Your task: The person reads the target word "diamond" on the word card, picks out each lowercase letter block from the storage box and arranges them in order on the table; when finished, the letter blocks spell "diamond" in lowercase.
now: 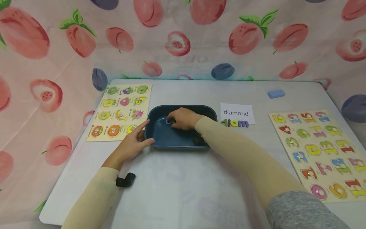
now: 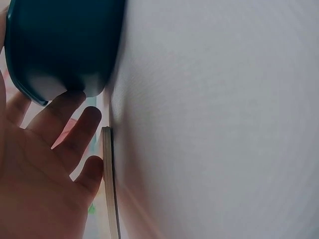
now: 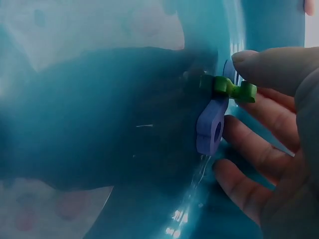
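Observation:
A dark blue-green tray (image 1: 178, 143) lies on the table, its left end between the thumb and fingers of my left hand (image 1: 132, 143). That hand's fingers are extended, and one fingertip touches the tray's outer wall in the left wrist view. My right hand (image 1: 184, 119) reaches down into the tray. In the right wrist view, its thumb and fingers surround a green letter piece (image 3: 234, 89) and a purple letter piece (image 3: 212, 127), with the green one lying across the purple. I cannot tell whether the thumb and fingers pinch either piece.
Right of the tray, a card (image 1: 236, 111) reads "diamond", with coloured letters (image 1: 243, 123) spelling "diam" along its lower edge. A fruit puzzle board (image 1: 118, 111) lies left, a number puzzle board (image 1: 317, 152) right. A blue block (image 1: 276, 93) is at the back right.

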A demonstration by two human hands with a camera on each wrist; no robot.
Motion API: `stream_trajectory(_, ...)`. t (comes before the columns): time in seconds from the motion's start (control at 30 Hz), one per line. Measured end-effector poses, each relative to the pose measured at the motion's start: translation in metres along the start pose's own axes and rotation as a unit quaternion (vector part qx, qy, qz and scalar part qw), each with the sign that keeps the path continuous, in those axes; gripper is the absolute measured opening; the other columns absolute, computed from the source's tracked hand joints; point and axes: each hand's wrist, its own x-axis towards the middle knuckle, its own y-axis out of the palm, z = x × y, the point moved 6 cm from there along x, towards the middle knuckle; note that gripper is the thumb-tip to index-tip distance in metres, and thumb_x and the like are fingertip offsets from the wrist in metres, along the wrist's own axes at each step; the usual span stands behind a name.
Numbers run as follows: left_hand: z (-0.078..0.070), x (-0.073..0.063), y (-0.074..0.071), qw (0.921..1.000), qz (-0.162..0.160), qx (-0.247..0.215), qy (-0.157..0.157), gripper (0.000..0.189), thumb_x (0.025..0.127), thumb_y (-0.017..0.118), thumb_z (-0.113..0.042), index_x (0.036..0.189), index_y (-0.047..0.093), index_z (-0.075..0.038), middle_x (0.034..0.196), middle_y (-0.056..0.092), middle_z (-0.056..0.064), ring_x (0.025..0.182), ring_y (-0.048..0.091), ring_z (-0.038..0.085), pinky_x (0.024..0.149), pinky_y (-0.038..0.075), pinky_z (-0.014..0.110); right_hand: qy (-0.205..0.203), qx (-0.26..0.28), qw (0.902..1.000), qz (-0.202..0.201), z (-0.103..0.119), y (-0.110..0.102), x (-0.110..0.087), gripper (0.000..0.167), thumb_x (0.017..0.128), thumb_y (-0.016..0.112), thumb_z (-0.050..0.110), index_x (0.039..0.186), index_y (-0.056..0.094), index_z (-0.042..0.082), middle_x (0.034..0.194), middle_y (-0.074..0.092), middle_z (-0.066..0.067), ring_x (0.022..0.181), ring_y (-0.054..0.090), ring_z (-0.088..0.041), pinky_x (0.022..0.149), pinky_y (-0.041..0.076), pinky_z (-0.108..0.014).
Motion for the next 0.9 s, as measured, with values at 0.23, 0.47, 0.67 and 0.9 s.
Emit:
stream_trajectory(0.23,0.001,0.0,0.001,1.0,-0.003,-0.001,0.003,0.081,0.094,0.071,-0.04,0.16,0.024,-0.037,0.151,0.045,0.017,0.138,0.044,0.032,0.113,0.023,0.064,-0.005,0.002,0.9999,-0.009,0.003,-0.002,0.001,0.037,0.1,0.062,0.02,0.136,0.062,0.014,0.133,0.063,-0.004,0.115,0.059,-0.017,0.106,0.042,-0.037)
stream_trajectory(0.47,-0.001,-0.001,0.0,0.9999,-0.006,0.009,-0.001,0.081,0.094,0.07,-0.041,0.16,0.024,-0.037,0.151,0.045,0.018,0.139,0.042,0.034,0.112,0.022,0.066,0.003,0.001,1.0,0.005,0.005,0.002,0.004,0.038,0.1,0.063,0.021,0.138,0.061,0.014,0.134,0.062,-0.005,0.113,0.059,-0.016,0.105,0.044,-0.037)
stream_trajectory(0.67,-0.002,-0.002,-0.001,0.9999,-0.007,0.014,-0.007,0.081,0.094,0.07,-0.041,0.16,0.023,-0.038,0.151,0.045,0.019,0.139,0.043,0.034,0.112,0.022,0.066,-0.004,0.001,0.9999,0.013,0.009,0.004,0.004,0.037,0.1,0.064,0.021,0.136,0.062,0.014,0.132,0.063,-0.004,0.112,0.06,-0.016,0.104,0.045,-0.037)
stream_trajectory(0.9,-0.002,-0.001,-0.001,0.9999,-0.004,0.01,-0.008,0.081,0.094,0.07,-0.04,0.16,0.023,-0.037,0.151,0.045,0.018,0.139,0.043,0.033,0.113,0.021,0.065,-0.008,0.0,0.9999,0.008,0.011,0.004,0.004,0.034,0.1,0.063,0.022,0.133,0.064,0.014,0.132,0.064,-0.003,0.113,0.059,-0.015,0.105,0.044,-0.036)
